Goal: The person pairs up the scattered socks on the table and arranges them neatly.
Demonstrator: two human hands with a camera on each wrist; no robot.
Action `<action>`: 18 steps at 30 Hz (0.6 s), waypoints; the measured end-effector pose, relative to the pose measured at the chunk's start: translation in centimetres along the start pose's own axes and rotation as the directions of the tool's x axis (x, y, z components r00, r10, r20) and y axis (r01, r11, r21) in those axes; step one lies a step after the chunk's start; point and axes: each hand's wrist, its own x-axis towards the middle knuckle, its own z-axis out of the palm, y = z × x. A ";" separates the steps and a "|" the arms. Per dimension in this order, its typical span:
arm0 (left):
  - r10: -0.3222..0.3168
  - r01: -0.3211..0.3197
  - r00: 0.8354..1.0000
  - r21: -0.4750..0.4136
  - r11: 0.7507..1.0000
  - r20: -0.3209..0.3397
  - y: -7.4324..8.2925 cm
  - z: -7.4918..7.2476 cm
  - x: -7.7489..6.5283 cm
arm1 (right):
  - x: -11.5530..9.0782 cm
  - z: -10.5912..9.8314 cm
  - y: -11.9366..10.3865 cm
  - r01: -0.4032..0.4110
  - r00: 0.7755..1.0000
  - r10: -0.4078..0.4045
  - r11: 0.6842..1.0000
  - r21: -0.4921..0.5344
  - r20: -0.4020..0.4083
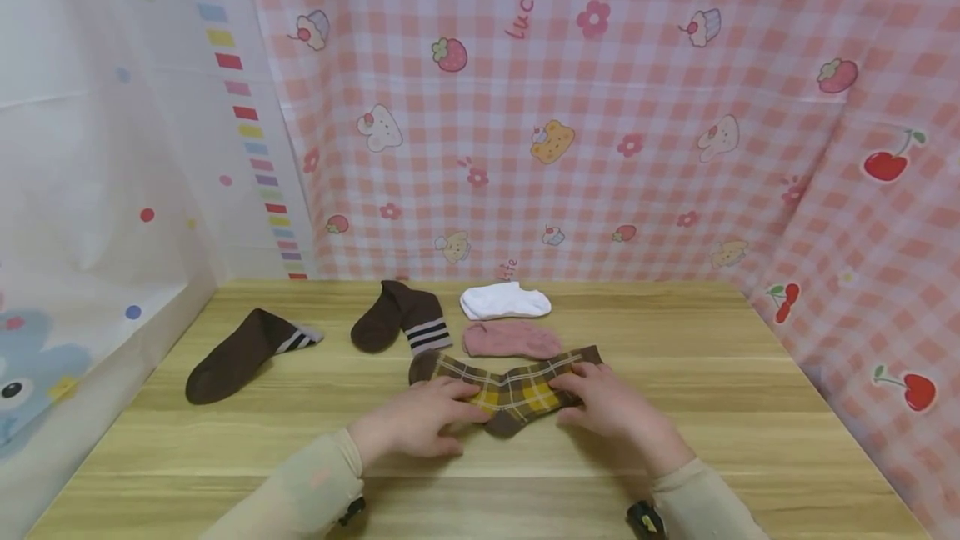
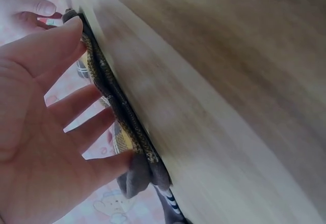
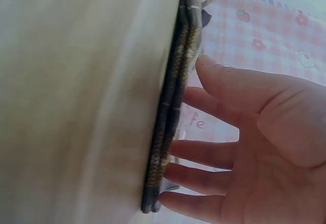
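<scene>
A brown and yellow plaid pair of socks [image 1: 517, 390] lies flat at the middle of the table, one sock stacked on the other. My left hand [image 1: 420, 417] rests on its toe side with fingers spread. On the cuff side, my right hand [image 1: 611, 402] touches the top with its fingertips. Both layers show edge-on in the left wrist view, where the fingers [image 2: 109, 165] reach the plaid fabric. In the right wrist view the straight fingers [image 3: 204, 152] lie against the stacked plaid socks [image 3: 175, 91].
Behind the plaid pair lie pink socks [image 1: 513, 340] and, farther back, white socks [image 1: 504, 302]. A brown striped sock [image 1: 423, 315] lies folded left of them; another brown sock [image 1: 236, 361] is at the far left. Patterned curtains [image 1: 525, 107] enclose the wooden table [image 1: 720, 357].
</scene>
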 end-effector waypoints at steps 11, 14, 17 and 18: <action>0.015 -0.015 0.991 0.003 1.000 -0.134 -0.5 -0.3 -1.2 | 1.1 -1.2 -0.7 0.100 0.991 -0.102 0.994 -0.034 -0.086; 0.011 -0.008 0.983 0.017 1.000 -0.185 -0.9 -0.7 -1.5 | 1.3 -1.5 -1.1 0.109 0.990 -0.111 0.994 -0.024 -0.089; 0.005 -0.005 0.977 0.000 1.000 -0.214 -1.4 -0.9 -1.7 | 1.7 -1.5 -1.5 0.119 0.989 -0.119 0.993 0.000 -0.085; 0.002 -0.004 0.976 -0.009 1.000 -0.219 -1.5 -1.0 -1.7 | 1.8 -1.6 -1.7 0.130 0.988 -0.128 0.991 0.011 -0.084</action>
